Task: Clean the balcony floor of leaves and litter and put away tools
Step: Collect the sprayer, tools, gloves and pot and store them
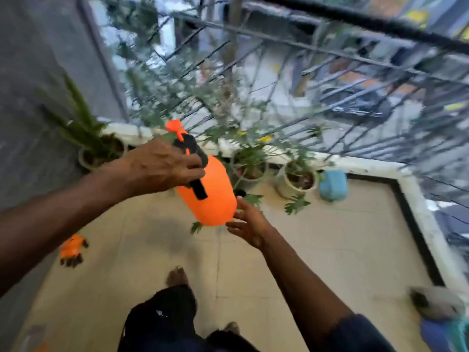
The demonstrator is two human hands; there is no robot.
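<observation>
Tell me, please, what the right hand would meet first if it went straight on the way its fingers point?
Most likely the bottom of the orange spray bottle, which the left hand holds by its black handle. The open right hand points at it from close by, though depth is unclear.

Soft, even daylight enters from the far side through the railing (330, 59); the pale floor tiles (304, 250) are bright without glare, with a faint diffuse shadow below the orange sprayer (210, 199). Motion blur smears the whole frame, heaviest on railing and foliage (177, 80) far right; wide-angle distortion bends the kerb (368, 166) toward the edges.
</observation>
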